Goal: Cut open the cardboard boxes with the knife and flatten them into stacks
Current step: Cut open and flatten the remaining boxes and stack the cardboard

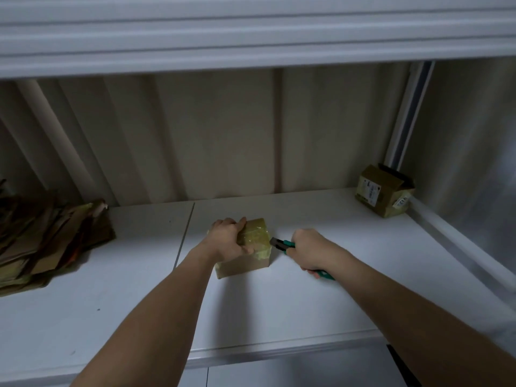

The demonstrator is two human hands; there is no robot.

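Brown taped box point(252, 247) sits mid tabletop point(307, 303); contents not visible. Left hand point(227, 241) grips its top, covering part. Right hand point(308, 248) is curled round the green knife point(282, 245), blade tip at the box's right edge. Flattened cardboard stack point(42, 241) far left, cut off. Opened box point(384, 189) far right, interior unclear.

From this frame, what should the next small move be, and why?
Probably draw the knife into the tape at the taped box's right edge. The left hand grips the box from above on the white table, and the right hand holds the green-handled knife with its tip right at that side, apparently not yet in. The tape looks uncut.
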